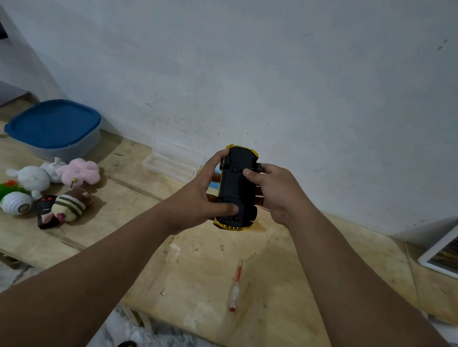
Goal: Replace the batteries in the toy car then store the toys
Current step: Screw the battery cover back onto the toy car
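Toy car (237, 187): upside down, black belly up.
Left hand (204, 196): grips the car's side.
Right hand (273, 192): grips the other side.
Screwdriver (236, 285): below the car, on the wood.

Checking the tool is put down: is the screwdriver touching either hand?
Apart. The head view shows the screwdriver lying on the board, clear of the left hand and right hand gripping the toy car.
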